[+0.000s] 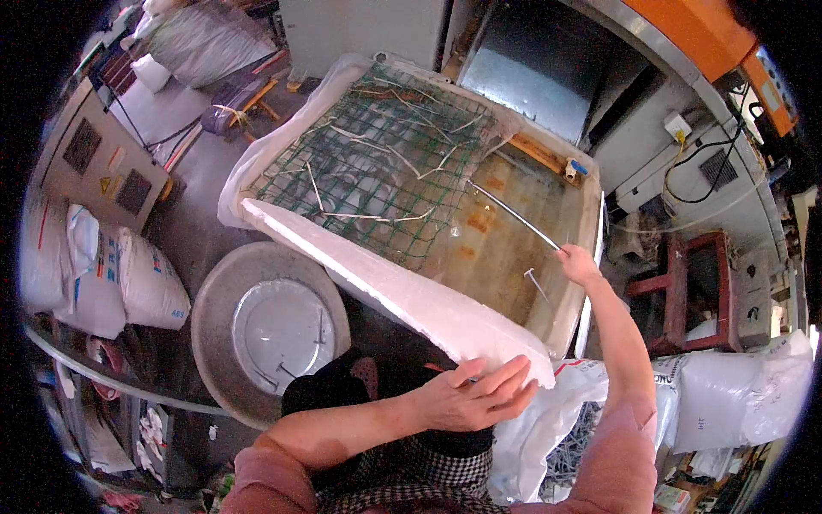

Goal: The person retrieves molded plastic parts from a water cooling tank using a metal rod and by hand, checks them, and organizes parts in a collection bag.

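My right hand is closed around the end of a thin metal rod. The rod reaches over a water-filled tank, its far tip near the edge of a green mesh net. My left hand lies with fingers apart on the near end of a long white foam board along the tank's near side. Below my right hand, a small T-shaped piece shows in the tank. Thin pale sticks lie across the net.
A round grey basin at left holds several thin T-shaped pieces. Near my right forearm, an open white sack contains many thin grey parts. Filled sacks lie at right, others at left. A red metal frame stands right of the tank.
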### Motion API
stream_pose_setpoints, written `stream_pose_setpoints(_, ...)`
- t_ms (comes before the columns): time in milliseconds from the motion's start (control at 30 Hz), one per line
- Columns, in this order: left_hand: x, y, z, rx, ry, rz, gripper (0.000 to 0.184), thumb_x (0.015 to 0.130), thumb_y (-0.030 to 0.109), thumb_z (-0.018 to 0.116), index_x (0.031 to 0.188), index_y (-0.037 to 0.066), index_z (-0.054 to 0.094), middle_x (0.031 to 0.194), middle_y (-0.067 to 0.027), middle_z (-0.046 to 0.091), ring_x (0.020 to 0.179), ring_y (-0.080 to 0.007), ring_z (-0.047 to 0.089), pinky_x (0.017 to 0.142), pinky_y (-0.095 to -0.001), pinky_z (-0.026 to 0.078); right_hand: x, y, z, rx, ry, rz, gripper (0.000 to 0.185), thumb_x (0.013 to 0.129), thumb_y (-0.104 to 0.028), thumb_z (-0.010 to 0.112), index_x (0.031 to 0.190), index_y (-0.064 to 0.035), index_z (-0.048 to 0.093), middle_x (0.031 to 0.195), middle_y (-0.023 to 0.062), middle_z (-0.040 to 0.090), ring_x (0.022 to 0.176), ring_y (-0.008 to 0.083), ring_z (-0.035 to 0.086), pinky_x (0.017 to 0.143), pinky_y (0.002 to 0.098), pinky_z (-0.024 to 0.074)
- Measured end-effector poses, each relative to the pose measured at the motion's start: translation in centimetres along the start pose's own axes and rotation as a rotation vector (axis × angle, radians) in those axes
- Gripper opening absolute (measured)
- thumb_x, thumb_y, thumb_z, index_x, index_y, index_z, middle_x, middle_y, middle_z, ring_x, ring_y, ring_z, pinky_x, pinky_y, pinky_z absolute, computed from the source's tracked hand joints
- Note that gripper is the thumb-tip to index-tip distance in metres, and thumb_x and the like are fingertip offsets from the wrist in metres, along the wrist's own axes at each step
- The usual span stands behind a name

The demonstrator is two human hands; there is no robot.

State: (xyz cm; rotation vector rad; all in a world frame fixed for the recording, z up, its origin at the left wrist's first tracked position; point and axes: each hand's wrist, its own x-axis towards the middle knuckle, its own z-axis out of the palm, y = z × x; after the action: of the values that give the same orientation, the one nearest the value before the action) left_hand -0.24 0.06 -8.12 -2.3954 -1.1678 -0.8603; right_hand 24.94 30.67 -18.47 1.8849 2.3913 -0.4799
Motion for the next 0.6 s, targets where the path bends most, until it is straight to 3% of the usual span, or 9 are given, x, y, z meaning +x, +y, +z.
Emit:
stream_pose_setpoints(100,0.1,0.0,0.3,0.090,0.149,0.051,0.037,0.089,0.029,0.043,0.124,0.022,0.050,0.128,-0.0037,0.050,0.130,-0.0182,0.034,0.109,-0.0500,0.006,-2.5,-1.0,-4.2,-0.138,-0.004,0.033,0.031,0.089,-0.034,0.051,0.108,-0.0126,0.063,0.101,0.0176,0.064,0.095,0.0369,0.060,0.084,0.0442,0.0477)
stream_pose_setpoints(200,-0.3,0.7,1.6,0.077,0.342,-0.054,0.048,0.089,0.029,0.043,0.137,0.034,0.037,0.139,-0.0070,0.039,0.138,-0.0255,0.018,0.110,-0.0535,-0.002,-6.0,-1.0,-9.1,-0.237,0.087,0.042,0.032,0.087,-0.038,0.053,0.107,-0.0170,0.066,0.100,0.0139,0.065,0.093,0.0332,0.062,0.082,0.0420,0.0496)
stream_pose_setpoints(267,-0.5,0.3,1.7,0.177,0.295,-0.014,0.059,0.082,0.030,0.059,0.135,0.042,0.035,0.141,-0.0138,0.030,0.137,-0.0349,0.016,0.107,-0.0616,-0.001,-9.2,-1.7,-12.7,-0.265,0.110,0.077,0.031,0.085,-0.039,0.055,0.104,-0.0175,0.067,0.098,0.0141,0.066,0.091,0.0329,0.062,0.082,0.0423,0.0496)
stream_pose_setpoints(333,-0.4,0.3,1.6,0.211,0.205,-0.073,0.057,0.086,0.027,0.055,0.137,0.042,0.035,0.144,-0.0130,0.028,0.138,-0.0346,0.014,0.108,-0.0608,0.003,-12.2,-1.4,-15.4,-0.277,0.139,0.156,0.029,0.084,-0.037,0.058,0.103,-0.0180,0.068,0.097,0.0137,0.066,0.091,0.0337,0.062,0.080,0.0425,0.0494)
stream_pose_setpoints(433,-0.3,0.1,2.1,0.202,0.242,-0.084,0.052,0.088,0.025,0.052,0.136,0.041,0.037,0.143,-0.0133,0.030,0.138,-0.0342,0.016,0.109,-0.0589,0.003,-16.0,1.5,-18.4,-0.261,0.166,0.170,0.028,0.080,-0.036,0.064,0.100,-0.0160,0.070,0.094,0.0129,0.067,0.087,0.0340,0.063,0.076,0.0425,0.0501)
stream_pose_setpoints(500,-0.2,0.2,2.4,0.134,0.278,-0.177,0.048,0.088,0.025,0.045,0.135,0.034,0.042,0.139,-0.0065,0.037,0.137,-0.0242,0.023,0.112,-0.0507,0.004,-19.0,2.0,-20.0,-0.255,0.206,0.187,0.026,0.079,-0.035,0.065,0.095,-0.0147,0.071,0.085,0.0128,0.068,0.080,0.0332,0.064,0.071,0.0407,0.0503)
stream_pose_setpoints(567,-0.1,-0.1,2.3,0.128,0.277,-0.191,0.048,0.088,0.023,0.045,0.135,0.033,0.042,0.139,-0.0069,0.038,0.136,-0.0242,0.024,0.112,-0.0505,0.005,-21.3,3.1,-21.2,-0.261,0.212,0.189,0.025,0.079,-0.034,0.066,0.093,-0.0147,0.072,0.081,0.0123,0.068,0.076,0.0322,0.065,0.069,0.0398,0.0502)
stream_pose_setpoints(600,0.0,-0.1,2.3,0.120,0.265,-0.202,0.048,0.088,0.022,0.045,0.135,0.033,0.043,0.138,-0.0074,0.038,0.135,-0.0241,0.025,0.112,-0.0502,0.005,-22.2,3.4,-21.6,-0.219,0.204,0.232,0.025,0.079,-0.032,0.066,0.092,-0.0119,0.072,0.075,0.0108,0.067,0.068,0.0270,0.063,0.064,0.0374,0.0485)
